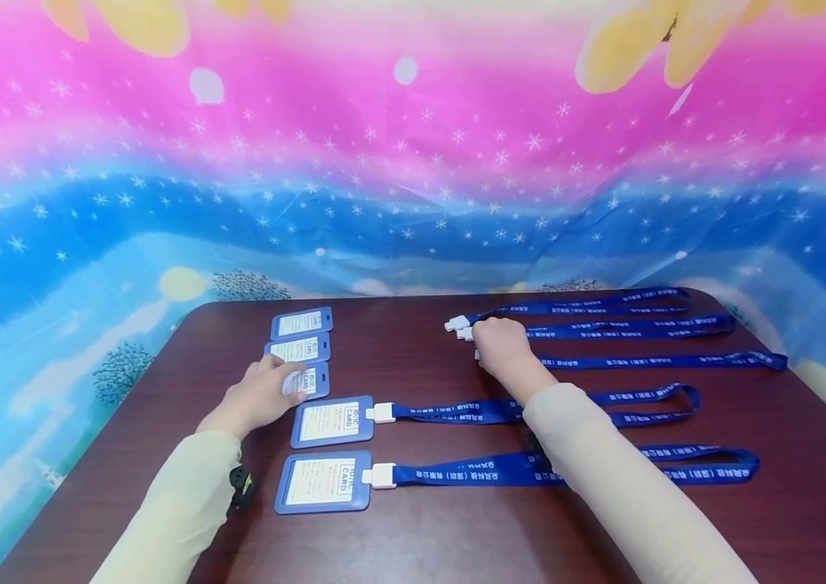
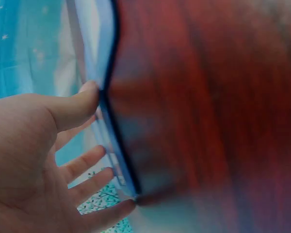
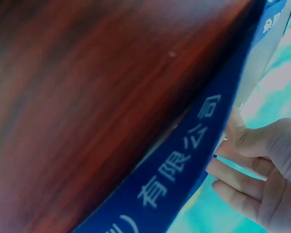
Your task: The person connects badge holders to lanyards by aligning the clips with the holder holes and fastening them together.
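My left hand [image 1: 255, 395] is at a small blue badge holder [image 1: 316, 381], third in the left column. Its thumb lies over the holder's left part, which it hides, and it seems to pinch it. In the left wrist view the other fingers [image 2: 89, 187] are spread beside the holders' edges. My right hand [image 1: 504, 353], fingers curled, pinches the white clip end of the third blue lanyard [image 1: 661, 362]; the hand mostly hides this clip. The right wrist view shows the lanyard strap [image 3: 184, 145] running past the thumb and fingers.
Two more badge holders [image 1: 301, 323] lie behind my left hand. Two lanyards [image 1: 625, 328] with white clips lie beyond my right hand. Nearer, two badge holders [image 1: 323, 483] are joined to lanyards [image 1: 457, 473], partly under my right forearm. A printed cloth [image 1: 413, 178] hangs behind the brown table [image 1: 442, 539].
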Tool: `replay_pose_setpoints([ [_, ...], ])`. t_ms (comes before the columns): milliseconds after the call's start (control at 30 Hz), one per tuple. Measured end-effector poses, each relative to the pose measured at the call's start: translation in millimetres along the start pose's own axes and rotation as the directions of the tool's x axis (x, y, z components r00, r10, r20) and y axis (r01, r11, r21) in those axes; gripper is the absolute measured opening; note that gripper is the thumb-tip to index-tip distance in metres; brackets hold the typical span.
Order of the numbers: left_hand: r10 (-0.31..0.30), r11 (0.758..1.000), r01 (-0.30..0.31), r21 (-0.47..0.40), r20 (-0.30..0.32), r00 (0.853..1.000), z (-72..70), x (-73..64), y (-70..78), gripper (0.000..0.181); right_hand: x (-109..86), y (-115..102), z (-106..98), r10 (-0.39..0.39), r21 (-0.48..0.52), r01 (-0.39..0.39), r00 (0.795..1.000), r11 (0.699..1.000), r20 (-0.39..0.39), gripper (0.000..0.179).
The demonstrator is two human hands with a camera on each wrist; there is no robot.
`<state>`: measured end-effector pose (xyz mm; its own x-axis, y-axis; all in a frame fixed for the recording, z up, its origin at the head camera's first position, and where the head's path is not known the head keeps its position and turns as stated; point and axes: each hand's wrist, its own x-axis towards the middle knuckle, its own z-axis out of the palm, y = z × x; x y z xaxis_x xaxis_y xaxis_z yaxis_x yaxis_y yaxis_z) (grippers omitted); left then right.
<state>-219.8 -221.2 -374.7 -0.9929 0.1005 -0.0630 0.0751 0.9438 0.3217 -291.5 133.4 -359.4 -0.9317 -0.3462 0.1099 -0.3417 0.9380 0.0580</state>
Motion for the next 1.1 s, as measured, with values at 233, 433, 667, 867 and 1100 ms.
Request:
replay_pose_setpoints([
  [233, 0.022, 0.999, -0.022, 0.024, -0.011, 1.000, 6.0, 2.5, 3.8, 0.055, -0.4, -2.5, 1.5, -0.012, -0.011, 0.012, 1.000, 1.000, -0.010, 0.021],
  [433, 0.034, 0.999, -0.034, 0.037, -0.001, 0.999, 7.9, 7.6, 15.3, 0.053, 1.3, 1.5, 1.3, 0.011, 0.022, -0.011, 1.000, 1.000, 0.010, 0.020],
  [667, 0.041, 0.998, -0.041, 0.041, 0.016, 0.999, 8.9, 11.5, 32.5, 0.053, 0.7, -0.2, 0.4, 0.001, 0.014, -0.001, 1.000, 1.000, 0.016, 0.022],
  [867, 0.055, 0.996, -0.056, 0.062, 0.016, 0.998, 10.3, 16.3, 46.5, 0.051, 0.4, -1.1, -0.8, 0.001, -0.001, -0.001, 1.000, 1.000, 0.004, 0.021],
  [1100, 0.141, 0.987, -0.140, 0.084, -0.002, 0.990, 13.0, 25.1, 57.0, 0.045, -2.1, 0.4, -0.7, 0.034, 0.011, -0.034, 0.999, 0.999, 0.021, 0.024],
])
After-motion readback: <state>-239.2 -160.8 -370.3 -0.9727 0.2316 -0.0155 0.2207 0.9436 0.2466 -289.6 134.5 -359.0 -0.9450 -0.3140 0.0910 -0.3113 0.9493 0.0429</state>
